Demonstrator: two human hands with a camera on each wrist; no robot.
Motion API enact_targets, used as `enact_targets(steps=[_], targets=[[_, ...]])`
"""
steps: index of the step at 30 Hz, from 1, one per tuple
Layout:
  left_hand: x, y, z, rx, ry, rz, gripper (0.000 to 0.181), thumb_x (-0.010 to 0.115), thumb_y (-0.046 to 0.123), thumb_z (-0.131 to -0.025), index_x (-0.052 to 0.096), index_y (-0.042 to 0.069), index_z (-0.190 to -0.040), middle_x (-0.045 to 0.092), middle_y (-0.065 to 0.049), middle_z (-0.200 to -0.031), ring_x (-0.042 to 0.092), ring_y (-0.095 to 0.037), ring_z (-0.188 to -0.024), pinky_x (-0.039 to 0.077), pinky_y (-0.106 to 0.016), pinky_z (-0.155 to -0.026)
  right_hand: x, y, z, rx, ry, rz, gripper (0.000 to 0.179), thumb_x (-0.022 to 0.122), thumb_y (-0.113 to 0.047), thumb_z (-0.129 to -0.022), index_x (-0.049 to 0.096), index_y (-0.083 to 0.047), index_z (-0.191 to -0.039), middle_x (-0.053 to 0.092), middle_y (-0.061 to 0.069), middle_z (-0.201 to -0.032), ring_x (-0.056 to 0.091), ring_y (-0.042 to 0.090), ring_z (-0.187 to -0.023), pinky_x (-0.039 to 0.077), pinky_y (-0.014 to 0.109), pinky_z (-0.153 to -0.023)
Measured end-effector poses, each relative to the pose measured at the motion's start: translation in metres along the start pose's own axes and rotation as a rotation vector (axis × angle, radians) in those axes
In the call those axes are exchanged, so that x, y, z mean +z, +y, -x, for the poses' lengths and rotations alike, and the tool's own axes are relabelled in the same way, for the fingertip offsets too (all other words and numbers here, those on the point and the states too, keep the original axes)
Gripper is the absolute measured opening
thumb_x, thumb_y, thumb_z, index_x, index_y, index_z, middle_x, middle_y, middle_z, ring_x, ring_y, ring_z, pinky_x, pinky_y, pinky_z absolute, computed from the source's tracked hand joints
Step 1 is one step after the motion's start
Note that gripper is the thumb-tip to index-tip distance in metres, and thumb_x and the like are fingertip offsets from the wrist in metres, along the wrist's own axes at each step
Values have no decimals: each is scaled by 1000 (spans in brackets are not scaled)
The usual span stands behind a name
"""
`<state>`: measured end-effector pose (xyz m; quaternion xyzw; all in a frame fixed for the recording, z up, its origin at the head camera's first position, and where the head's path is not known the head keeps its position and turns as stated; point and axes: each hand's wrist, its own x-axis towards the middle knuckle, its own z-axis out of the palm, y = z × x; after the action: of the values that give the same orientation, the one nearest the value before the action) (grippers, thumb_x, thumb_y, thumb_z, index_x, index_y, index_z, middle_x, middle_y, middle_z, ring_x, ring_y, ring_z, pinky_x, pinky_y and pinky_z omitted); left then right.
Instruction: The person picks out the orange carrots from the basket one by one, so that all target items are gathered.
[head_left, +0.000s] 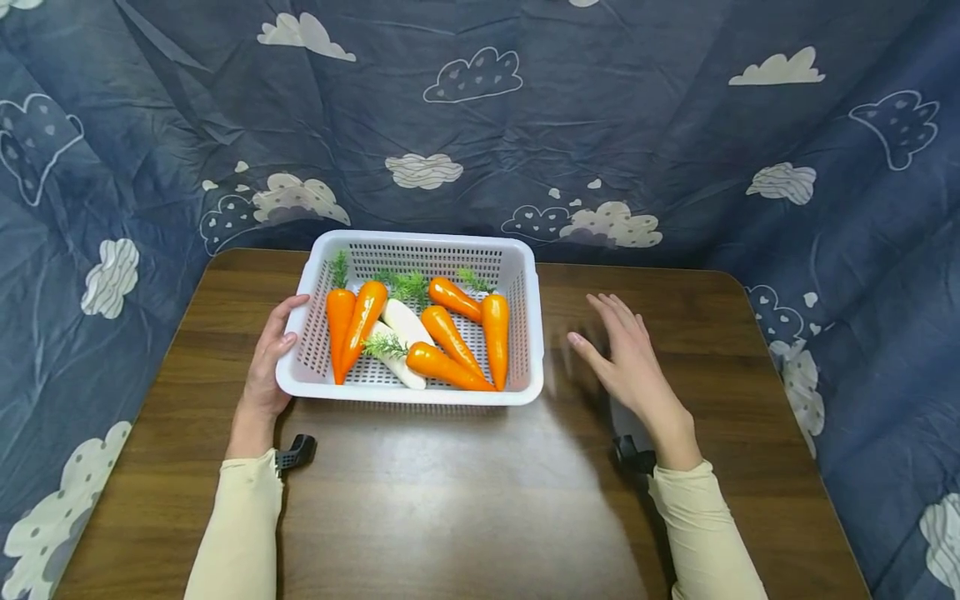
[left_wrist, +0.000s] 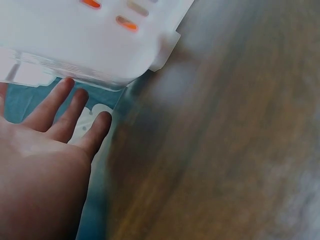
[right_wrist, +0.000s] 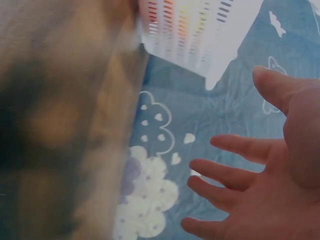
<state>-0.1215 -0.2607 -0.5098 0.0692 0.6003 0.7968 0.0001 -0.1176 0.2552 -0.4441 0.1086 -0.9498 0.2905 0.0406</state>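
A white plastic basket (head_left: pixel 408 398) with slotted walls stands toward the back of the table, left of centre. Inside lie several shiny orange carrots (head_left: pixel 496 337), white radishes (head_left: pixel 407 322) and some feathery green tops (head_left: pixel 408 287). At the basket's left end, my left hand (head_left: pixel 264 367) touches the rim with thumb and forefinger; in the left wrist view its other fingers (left_wrist: pixel 97 131) stretch out spread beside the slotted wall. To the right of the basket, apart from it, my right hand (head_left: pixel 626 362) hovers with fingers extended and nothing in it.
The brown wooden table (head_left: pixel 450 508) ends just behind the basket. A dark blue curtain (head_left: pixel 480 125) with white clouds hangs behind it and down both sides. Black camera mounts (head_left: pixel 298 452) sit at both wrists.
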Motion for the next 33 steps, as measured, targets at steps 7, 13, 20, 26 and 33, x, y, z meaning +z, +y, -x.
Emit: enact_targets(steps=[7,13,20,26,33], targets=[[-1,2,2,1,-5,6,56,40,21,-99,45,21,-155,31,-7,-162,44,-33,-130,60,-33,-92,-7,-21,-15,-51,49,-26,75,69,-42,-101,40,-9,-161,40,19,-165,34,40,-154,26,65,-123],[0,2,2,2,-13,10,55,39,21,-101,45,22,-155,30,-7,-163,44,-34,-130,60,-33,-92,-2,-40,-24,-116,65,-42,72,74,-33,-98,43,-8,-159,46,17,-162,40,39,-150,32,64,-121],[2,3,3,-3,-5,9,54,40,22,-101,46,23,-154,30,-7,-163,44,-34,-130,60,-33,-92,3,-63,-34,-151,31,-45,71,74,-32,-98,45,-8,-158,45,17,-162,39,37,-151,32,62,-122],[3,4,2,-6,-5,8,54,40,23,-101,45,22,-155,30,-7,-163,43,-34,-131,60,-34,-92,5,-81,-43,-167,-27,-24,72,75,-33,-98,46,-5,-157,43,18,-163,37,37,-152,31,61,-123],[2,3,2,-21,3,9,54,40,24,-102,44,23,-155,29,-6,-163,43,-34,-132,60,-34,-92,13,-92,-53,-202,-94,16,69,74,-34,-98,48,-4,-155,45,17,-161,36,36,-153,29,58,-126]])
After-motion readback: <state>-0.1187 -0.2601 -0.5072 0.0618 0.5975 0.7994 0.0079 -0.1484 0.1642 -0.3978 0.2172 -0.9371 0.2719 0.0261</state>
